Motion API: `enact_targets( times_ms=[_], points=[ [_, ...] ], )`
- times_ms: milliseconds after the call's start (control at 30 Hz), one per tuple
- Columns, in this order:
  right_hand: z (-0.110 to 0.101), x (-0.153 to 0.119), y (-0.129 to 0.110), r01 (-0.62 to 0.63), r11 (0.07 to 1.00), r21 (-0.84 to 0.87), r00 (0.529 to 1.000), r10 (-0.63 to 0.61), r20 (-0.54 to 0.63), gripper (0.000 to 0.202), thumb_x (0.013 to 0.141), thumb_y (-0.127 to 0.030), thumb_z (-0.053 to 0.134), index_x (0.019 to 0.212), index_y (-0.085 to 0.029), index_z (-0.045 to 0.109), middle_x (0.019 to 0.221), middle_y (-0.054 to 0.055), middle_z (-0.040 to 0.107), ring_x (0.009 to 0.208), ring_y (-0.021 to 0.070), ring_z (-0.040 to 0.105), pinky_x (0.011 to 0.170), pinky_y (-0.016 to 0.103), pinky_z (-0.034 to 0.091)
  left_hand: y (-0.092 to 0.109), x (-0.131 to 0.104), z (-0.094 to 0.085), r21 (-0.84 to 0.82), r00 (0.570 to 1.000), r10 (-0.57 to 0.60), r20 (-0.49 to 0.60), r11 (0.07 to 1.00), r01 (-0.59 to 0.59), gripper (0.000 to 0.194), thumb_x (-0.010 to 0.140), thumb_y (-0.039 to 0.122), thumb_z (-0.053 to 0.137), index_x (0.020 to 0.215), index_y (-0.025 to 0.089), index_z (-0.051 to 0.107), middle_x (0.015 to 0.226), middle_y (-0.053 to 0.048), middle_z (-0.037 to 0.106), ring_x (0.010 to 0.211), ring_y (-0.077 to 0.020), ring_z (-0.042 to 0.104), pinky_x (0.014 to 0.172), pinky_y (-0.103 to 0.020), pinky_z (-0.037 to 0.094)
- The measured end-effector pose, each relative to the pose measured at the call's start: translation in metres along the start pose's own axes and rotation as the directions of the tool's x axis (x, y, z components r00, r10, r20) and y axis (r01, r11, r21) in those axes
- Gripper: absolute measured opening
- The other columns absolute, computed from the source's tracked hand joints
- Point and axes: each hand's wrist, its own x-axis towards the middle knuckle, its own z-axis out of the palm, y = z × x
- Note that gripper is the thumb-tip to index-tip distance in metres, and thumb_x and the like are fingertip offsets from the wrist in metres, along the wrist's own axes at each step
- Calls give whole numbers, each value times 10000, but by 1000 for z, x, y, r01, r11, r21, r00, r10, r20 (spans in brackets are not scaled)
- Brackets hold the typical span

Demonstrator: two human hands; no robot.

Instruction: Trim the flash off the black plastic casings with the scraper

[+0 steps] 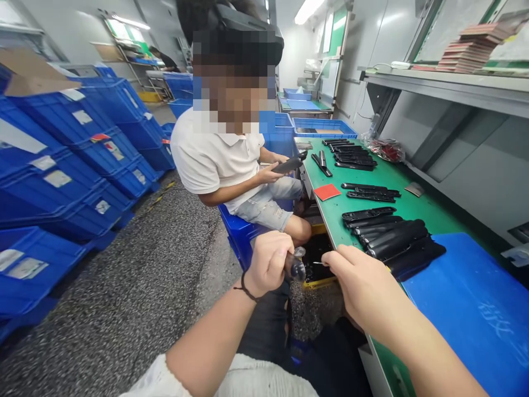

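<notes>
workbench (433,212), green-topped, shows on my remote feed, with a co-worker (206,154) seated left of it. on its near end i see a blue sheet (463,292), and past that, groups of black parts (390,234) along its top. my right hand (357,270), at its edge, pinches a thin metal tool (318,263); my left hand (270,259), farther left of it, is curled closed round a dark piece (295,268), held off the workbench beside it, a small gap showing between tool tip and piece.

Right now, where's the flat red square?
Head view, right of centre: the red square lies on the green tabletop, left edge, beside narrow black plastic pieces.
</notes>
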Motion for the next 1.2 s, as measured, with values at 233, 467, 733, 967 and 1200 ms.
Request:
enact_targets(
  times_ms=[233,467,733,967,1200],
  points=[
    [-3,2,-20,141,959,245,975,-90,-205,519,978,-710,576,857,-207,544,753,-22,524,672,135,426,624,289,232,9,18,-7,30,976,167,141,985,-173,375,1008,272,314,677,222,482,579,-13,488,545,-175,414,620,-373,312],
    [7,3,-20,180,969,170,957,-133,-259,575,1037,-707,483,773,-199,544,714,-16,514,644,132,375,603,313,179,15,17,-3,46,964,190,185,979,-201,328,985,248,338,690,224,480,593,-10,466,544,-181,397,605,-360,287],
    [7,3,-17,180,977,-115,893,-212,-396,567,1087,-623,438,723,-199,530,679,4,476,647,170,296,609,349,153,20,8,3,144,995,71,75,986,-82,363,1011,238,334,680,215,482,598,-11,495,567,-171,418,620,-354,308],
    [12,2,-12,115,940,-322,840,-265,-474,540,1108,-579,403,774,-197,585,685,27,485,677,187,308,619,373,155,31,-2,20,56,989,-146,9,988,146,446,1061,287,296,634,226,405,576,-6,452,543,-163,433,597,-353,302],
    [20,0,-8,56,932,-358,800,-256,-542,458,1081,-473,529,706,-210,542,629,19,434,645,185,288,607,378,156,43,-13,34,-199,930,-345,128,909,365,507,1117,443,254,692,217,415,647,-17,472,605,-171,446,623,-336,335]
  ],
)
